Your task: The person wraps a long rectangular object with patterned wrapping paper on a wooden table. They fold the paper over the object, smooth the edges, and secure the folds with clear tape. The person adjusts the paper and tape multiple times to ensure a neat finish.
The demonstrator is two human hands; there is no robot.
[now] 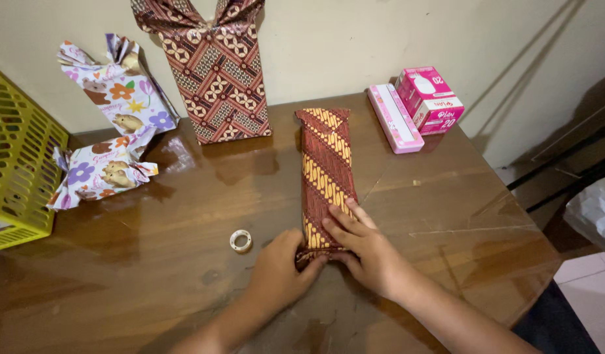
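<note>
Brown batik paper wraps the long parcel (325,174), which lies on the wooden table (184,216) with its long axis running straight away from the person. Both hands meet at its near end: the left hand (279,269) pinches the folded paper, the right hand (361,246) presses flat, fingers spread (a tape roll (241,240) sits just left).

Both hands are on the near end of a long batik-wrapped parcel (325,174) lying on the wooden table (184,216): left hand (279,269) pinching the paper's end, right hand (361,246) flat on top. A small tape roll (241,240) sits just left of the left hand, and pink boxes (417,105) sit well beyond the right one.
</note>
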